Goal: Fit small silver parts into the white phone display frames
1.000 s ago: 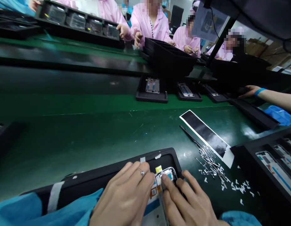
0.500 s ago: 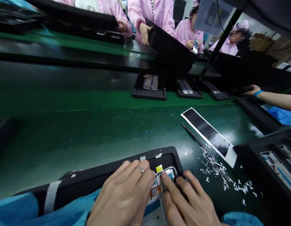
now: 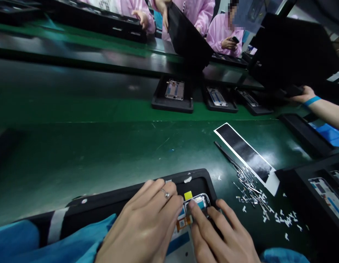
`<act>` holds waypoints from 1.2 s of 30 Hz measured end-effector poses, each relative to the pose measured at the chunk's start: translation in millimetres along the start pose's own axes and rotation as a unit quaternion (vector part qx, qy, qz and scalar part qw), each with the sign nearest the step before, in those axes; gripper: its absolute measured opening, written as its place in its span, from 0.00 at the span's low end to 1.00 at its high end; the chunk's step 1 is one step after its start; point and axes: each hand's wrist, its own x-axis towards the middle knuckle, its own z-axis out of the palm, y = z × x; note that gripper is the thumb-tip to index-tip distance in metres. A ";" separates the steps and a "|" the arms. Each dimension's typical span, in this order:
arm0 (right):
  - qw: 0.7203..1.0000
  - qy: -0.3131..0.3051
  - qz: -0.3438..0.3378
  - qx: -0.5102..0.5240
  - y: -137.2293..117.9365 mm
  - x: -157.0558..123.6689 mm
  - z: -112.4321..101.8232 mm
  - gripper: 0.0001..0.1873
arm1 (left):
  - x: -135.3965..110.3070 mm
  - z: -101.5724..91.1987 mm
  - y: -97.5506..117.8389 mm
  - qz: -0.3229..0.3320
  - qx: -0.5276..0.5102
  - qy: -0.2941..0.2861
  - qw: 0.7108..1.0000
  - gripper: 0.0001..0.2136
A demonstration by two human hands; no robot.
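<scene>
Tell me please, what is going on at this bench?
A person works on a phone frame lying in a black tray at the near edge of the bench. The left hand rests flat on it; the right hand presses fingertips on its top end, beside a yellow tab. White scraps and a black strip lie to the right. Beyond, people in pink handle trays.

A: Entry: left hand point(image 3: 147, 226), ring on, lies flat on the black tray point(image 3: 103, 204), touching the phone frame point(image 3: 199, 203).
B: Confirmed; right hand point(image 3: 221, 237) presses its fingertips on the frame's top end. White scraps point(image 3: 257, 199) are scattered to the right on the green worktop point(image 3: 103, 153), beside a black strip point(image 3: 244, 151).
</scene>
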 end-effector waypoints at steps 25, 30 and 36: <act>0.999 -0.013 -0.022 -0.025 -1.3 1.4 0.0 0.12 | -11.4 -3.3 -6.7 0.026 -0.024 -0.034 0.999 0.14; 0.999 -0.012 -0.015 -0.029 -2.1 2.0 -0.4 0.13 | -21.3 6.6 1.2 -0.013 0.002 0.018 1.000 0.19; 0.999 -0.017 -0.013 -0.028 -2.1 7.4 0.3 0.16 | -22.9 1.0 1.3 0.025 0.048 -0.036 0.998 0.17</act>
